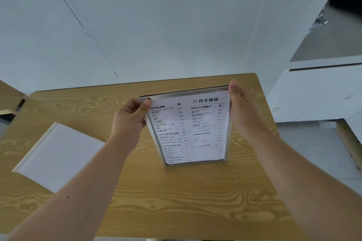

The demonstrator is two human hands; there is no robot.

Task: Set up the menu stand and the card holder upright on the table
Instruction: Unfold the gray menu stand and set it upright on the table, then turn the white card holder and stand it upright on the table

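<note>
Two hands are clamped on the menu stand point(188, 127): the left hand point(129, 117) pinches its upper left edge and the right hand point(242, 105) its upper right edge, holding it roughly upright with its lower edge at or just above the tabletop point(176, 201). By my judgement it is nearly placed but not released. To the left, the white card holder point(58, 154) lies flat, untouched.

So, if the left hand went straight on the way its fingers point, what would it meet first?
The menu stand itself: the left hand already grips its left edge, fingers pointing right across it.
</note>
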